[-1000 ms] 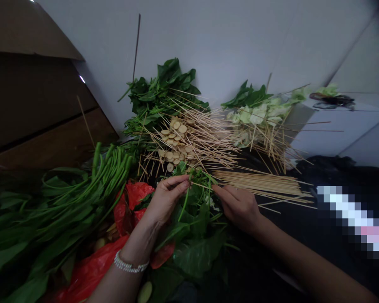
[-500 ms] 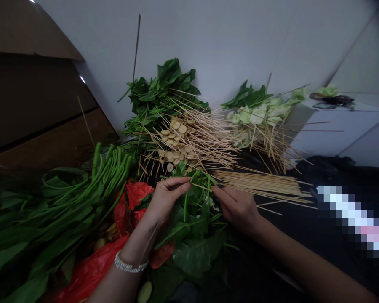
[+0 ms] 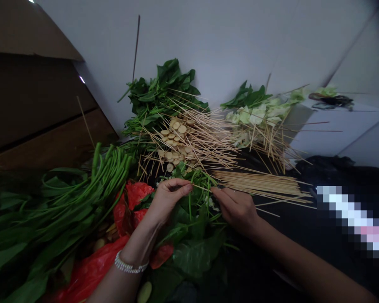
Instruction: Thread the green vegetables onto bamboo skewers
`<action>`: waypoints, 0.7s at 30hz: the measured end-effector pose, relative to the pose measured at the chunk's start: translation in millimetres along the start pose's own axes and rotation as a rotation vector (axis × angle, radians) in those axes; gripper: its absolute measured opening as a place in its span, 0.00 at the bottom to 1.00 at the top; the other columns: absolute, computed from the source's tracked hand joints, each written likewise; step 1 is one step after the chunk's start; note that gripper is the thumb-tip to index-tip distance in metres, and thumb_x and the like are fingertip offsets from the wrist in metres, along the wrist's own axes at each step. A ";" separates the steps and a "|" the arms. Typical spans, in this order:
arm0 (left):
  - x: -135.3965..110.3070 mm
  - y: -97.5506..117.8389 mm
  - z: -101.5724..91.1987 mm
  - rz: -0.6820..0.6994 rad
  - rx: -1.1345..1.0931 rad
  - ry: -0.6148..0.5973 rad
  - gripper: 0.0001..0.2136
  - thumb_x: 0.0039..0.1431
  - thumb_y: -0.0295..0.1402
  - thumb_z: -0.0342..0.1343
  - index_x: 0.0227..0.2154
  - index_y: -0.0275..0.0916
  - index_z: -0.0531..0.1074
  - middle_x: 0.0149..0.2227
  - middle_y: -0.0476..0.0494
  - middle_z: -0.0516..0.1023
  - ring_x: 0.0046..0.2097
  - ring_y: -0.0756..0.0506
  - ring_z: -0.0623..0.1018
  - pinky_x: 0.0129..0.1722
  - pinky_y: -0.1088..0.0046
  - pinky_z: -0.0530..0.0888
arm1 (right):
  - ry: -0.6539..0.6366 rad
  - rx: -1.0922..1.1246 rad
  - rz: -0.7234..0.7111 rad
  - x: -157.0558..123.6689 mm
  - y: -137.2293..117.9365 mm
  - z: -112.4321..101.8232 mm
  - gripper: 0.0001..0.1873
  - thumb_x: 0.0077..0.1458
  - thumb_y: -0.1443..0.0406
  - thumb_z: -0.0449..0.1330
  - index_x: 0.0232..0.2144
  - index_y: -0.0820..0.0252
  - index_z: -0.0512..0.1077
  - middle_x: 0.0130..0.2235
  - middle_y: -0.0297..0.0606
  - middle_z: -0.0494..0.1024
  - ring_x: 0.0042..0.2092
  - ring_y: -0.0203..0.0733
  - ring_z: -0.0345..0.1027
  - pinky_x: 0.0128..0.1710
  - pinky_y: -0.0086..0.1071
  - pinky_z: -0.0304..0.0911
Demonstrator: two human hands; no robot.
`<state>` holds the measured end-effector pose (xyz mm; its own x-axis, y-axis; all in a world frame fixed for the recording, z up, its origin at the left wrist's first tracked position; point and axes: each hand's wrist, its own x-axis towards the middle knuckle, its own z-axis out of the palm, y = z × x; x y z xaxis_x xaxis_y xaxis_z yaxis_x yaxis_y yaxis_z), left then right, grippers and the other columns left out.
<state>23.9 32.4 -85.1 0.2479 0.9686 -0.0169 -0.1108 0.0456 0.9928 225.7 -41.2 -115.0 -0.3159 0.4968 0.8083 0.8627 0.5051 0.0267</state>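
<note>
A thin bamboo skewer (image 3: 202,187) stretches between my two hands over leafy greens. My left hand (image 3: 169,198), with a beaded bracelet on its wrist, pinches the skewer's left end between thumb and forefinger. Farther along the stick, the closed fingers of my right hand (image 3: 238,208) grip it; its right part is hidden by the hand or behind it. Directly below lie green stems and broad leaves (image 3: 196,252). Just beyond my fingers, round pale slices on skewers (image 3: 177,134) are heaped. A bundle of bare skewers (image 3: 259,183) lies beside my right hand.
Long-stemmed greens (image 3: 66,202) fill the left side, next to a red plastic bag (image 3: 104,261). Skewered leafy greens (image 3: 167,90) and skewered pale cabbage (image 3: 259,113) lean by the white wall (image 3: 240,38). A cardboard box (image 3: 34,92) stands at left. Black plastic (image 3: 331,164) lies at right.
My left hand has shifted slightly left and down, and the green stem at its fingertips has slipped lower. My right hand has barely moved and still grips the skewer.
</note>
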 end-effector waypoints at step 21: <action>-8.6 14.8 -4.7 -0.114 0.450 -0.644 0.13 0.49 0.39 0.64 0.32 0.33 0.77 0.26 0.49 0.75 0.28 0.51 0.70 0.28 0.77 0.66 | 0.044 -0.057 0.137 4.7 19.1 -5.7 0.09 0.61 0.72 0.55 0.41 0.65 0.73 0.34 0.42 0.81 0.35 0.38 0.75 0.36 0.28 0.65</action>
<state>15.6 25.9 -70.8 0.7577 0.6257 -0.1855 0.3141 -0.1005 0.9441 242.9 -33.3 -107.3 -0.1769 0.5262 0.8318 0.9179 0.3932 -0.0535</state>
